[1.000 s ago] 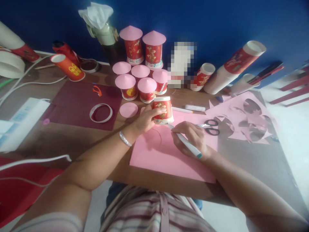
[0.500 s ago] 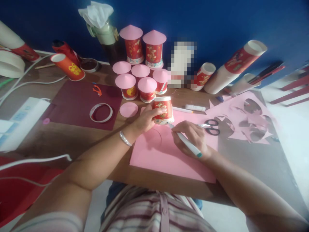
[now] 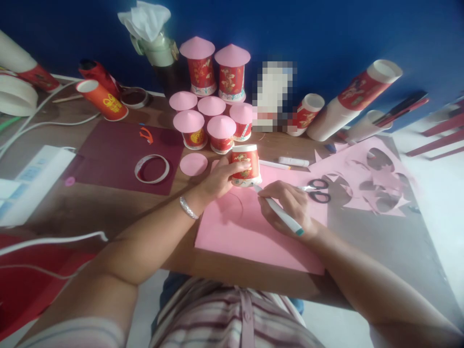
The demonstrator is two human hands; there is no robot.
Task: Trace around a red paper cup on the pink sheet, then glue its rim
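My left hand is wrapped round a red paper cup, which is upside down with its wide white rim at the bottom and a gold pattern on its side. In my right hand is a white marker with a green end. Its tip is at the cup's white rim, where small drawn marks show; whether it touches, I cannot tell. Beneath both hands lies a pink paper sheet. Scissors with black handles rest just beyond my right hand. A pink paper disc lies left of the cup.
Several red cups with pink cone roofs stand behind the cup. Pink paper scraps with cut-out holes spread at the right. A capped marker lies behind the sheet. At the left, a tape roll sits on dark red paper.
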